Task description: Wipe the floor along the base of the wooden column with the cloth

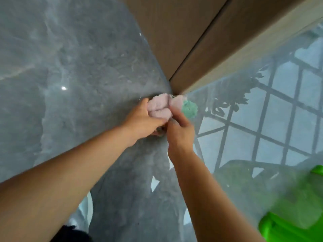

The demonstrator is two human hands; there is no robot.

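Pink cloth (160,109), bunched with a green patch at its right edge, sits pressed to the grey marble floor (70,67) at the corner of the wooden column (174,41), centre frame. Left hand (144,122) grips the cloth's left side; right hand (180,132) pinches its lower right edge. Window bars reflect in the floor at right. A blurred green object (286,229) fills the lower right. No writing is legible.
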